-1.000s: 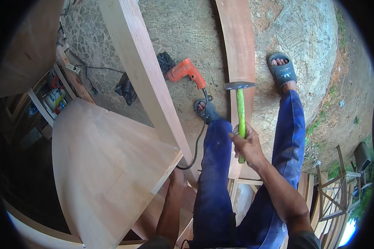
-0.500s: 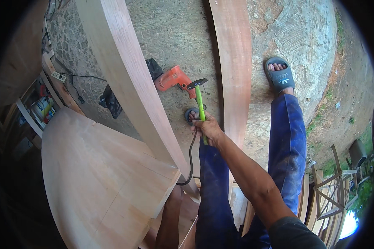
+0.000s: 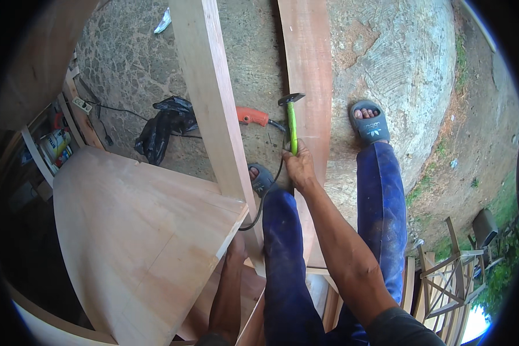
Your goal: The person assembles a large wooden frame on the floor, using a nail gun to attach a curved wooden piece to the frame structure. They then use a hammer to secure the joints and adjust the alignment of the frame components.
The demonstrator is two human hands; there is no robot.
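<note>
Head view. The hammer (image 3: 293,124), seen against the drill (image 3: 252,116) half a second ago, now shows at the left edge of the plank (image 3: 308,52), the right hand (image 3: 300,166) closed around its handle; I note no clear blow. The beam (image 3: 206,92) now hides part of the drill. The left hand (image 3: 237,249) is by the right corner of the panel (image 3: 150,225), fingers hidden; its hold I cannot tell.

one hammer with a dark metal head and bright green handle (image 3: 292,118), one orange power drill (image 3: 252,116), one long pale wooden beam (image 3: 207,92), one long reddish wooden plank (image 3: 308,75) and one broad pale wooden panel (image 3: 138,236). two bare hands (image 3: 299,164), two grey open-toed slide sandals (image 3: 375,129) and two blue trouser legs (image 3: 380,207) show. there may be one or two crumpled black plastic bags (image 3: 167,124).
</note>
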